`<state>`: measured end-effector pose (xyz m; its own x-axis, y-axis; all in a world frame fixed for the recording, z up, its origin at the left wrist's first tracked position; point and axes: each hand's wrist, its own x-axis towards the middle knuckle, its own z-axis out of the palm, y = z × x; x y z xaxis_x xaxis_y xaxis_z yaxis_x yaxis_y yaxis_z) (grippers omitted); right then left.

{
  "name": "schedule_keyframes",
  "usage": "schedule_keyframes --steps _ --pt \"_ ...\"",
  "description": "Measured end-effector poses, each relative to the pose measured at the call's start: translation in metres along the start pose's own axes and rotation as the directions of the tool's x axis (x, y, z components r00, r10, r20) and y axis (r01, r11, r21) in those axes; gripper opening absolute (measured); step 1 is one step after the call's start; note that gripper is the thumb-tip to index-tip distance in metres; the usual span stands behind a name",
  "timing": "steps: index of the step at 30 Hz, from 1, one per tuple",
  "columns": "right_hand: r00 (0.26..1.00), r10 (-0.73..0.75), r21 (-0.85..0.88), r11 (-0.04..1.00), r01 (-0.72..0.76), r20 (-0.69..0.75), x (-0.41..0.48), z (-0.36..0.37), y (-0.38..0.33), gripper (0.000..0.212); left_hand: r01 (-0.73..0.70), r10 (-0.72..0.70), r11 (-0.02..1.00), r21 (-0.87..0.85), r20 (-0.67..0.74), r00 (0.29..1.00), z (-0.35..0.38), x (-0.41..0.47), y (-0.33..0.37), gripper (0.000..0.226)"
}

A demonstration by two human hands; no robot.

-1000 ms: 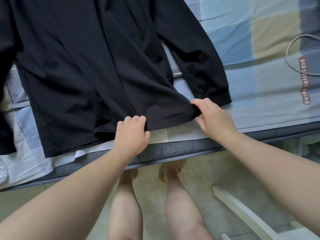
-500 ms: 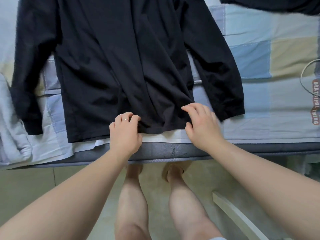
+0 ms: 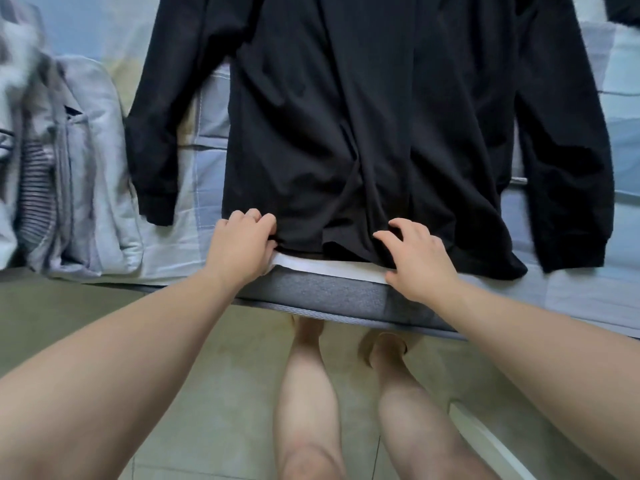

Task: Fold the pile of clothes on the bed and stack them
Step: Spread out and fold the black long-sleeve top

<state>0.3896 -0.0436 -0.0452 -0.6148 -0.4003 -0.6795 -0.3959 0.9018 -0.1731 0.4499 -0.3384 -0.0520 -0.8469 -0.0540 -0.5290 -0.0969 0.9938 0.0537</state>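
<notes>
A black long-sleeved shirt (image 3: 363, 116) lies spread flat on the bed (image 3: 329, 299), hem toward me, both sleeves laid down its sides. My left hand (image 3: 242, 245) grips the hem near its left corner, fingers curled into the cloth. My right hand (image 3: 415, 258) rests on the hem further right, fingers spread and bent over a bunched fold. The hem between the hands is wrinkled.
A pile of grey and striped clothes (image 3: 59, 174) lies at the left on the bed. The checked blue bedsheet (image 3: 588, 289) shows to the right. Another dark garment (image 3: 623, 8) peeks in at the top right. My legs stand on the tiled floor; a white rail (image 3: 491, 445) lies at lower right.
The shirt has shifted right across the bed. Both hands slid left along the hem; the right hand let go of the hem's right corner and now lies spread on the cloth.
</notes>
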Motion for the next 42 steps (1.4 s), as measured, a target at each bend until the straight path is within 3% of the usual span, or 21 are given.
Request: schedule_keyframes --steps 5,11,13,16,21,26,29,33,36,39,42 --pt "0.997 0.069 -0.055 0.996 -0.068 0.029 0.004 -0.004 -0.014 0.072 0.004 -0.005 0.991 -0.135 -0.007 1.0 -0.007 -0.003 -0.016 0.008" --pt "0.988 0.108 -0.116 0.989 -0.095 0.11 0.01 -0.012 -0.022 0.075 0.048 -0.05 0.989 -0.141 -0.012 0.999 -0.011 -0.015 -0.047 0.03" --pt "0.988 0.112 -0.152 0.984 -0.094 0.109 0.009 -0.012 -0.021 0.074 0.05 -0.052 0.995 -0.085 -0.027 0.998 -0.016 -0.021 -0.062 0.037" --pt "0.987 0.115 -0.198 0.976 -0.091 0.115 0.009 -0.014 -0.02 0.072 0.084 -0.084 0.996 -0.001 0.05 0.995 -0.019 -0.026 -0.075 0.03" --pt "0.994 0.089 -0.386 0.921 -0.058 0.062 0.013 -0.014 -0.018 0.057 -0.033 0.022 0.992 0.119 0.091 0.996 -0.021 -0.026 -0.074 0.03" --pt "0.989 0.119 -0.466 0.883 -0.066 0.085 0.014 -0.015 -0.006 0.037 0.051 -0.118 0.959 0.278 0.231 0.966 -0.018 -0.023 -0.08 0.029" --pt "0.984 0.139 -0.378 0.922 -0.086 0.115 0.011 -0.012 -0.004 0.037 0.072 -0.158 0.952 0.296 0.276 0.948 -0.022 -0.018 -0.064 0.026" --pt "0.976 0.127 -0.184 0.978 -0.095 0.176 0.004 -0.023 0.003 0.037 -0.102 0.075 0.985 0.136 0.191 0.979 -0.03 -0.019 -0.027 0.038" --pt "0.984 0.128 -0.072 0.99 -0.12 0.12 -0.007 -0.032 0.021 0.036 -0.189 0.179 0.98 0.062 0.14 0.974 -0.035 -0.017 0.009 0.038" --pt "0.958 0.279 0.145 0.953 -0.266 -0.071 -0.019 -0.035 0.046 0.04 -0.203 0.202 0.979 -0.002 0.112 0.973 -0.038 -0.004 0.053 0.039" --pt "0.834 0.531 0.347 0.819 -0.457 -0.154 -0.024 -0.035 0.074 0.052 -0.23 0.233 0.971 -0.067 0.048 0.971 -0.04 0.015 0.101 0.044"
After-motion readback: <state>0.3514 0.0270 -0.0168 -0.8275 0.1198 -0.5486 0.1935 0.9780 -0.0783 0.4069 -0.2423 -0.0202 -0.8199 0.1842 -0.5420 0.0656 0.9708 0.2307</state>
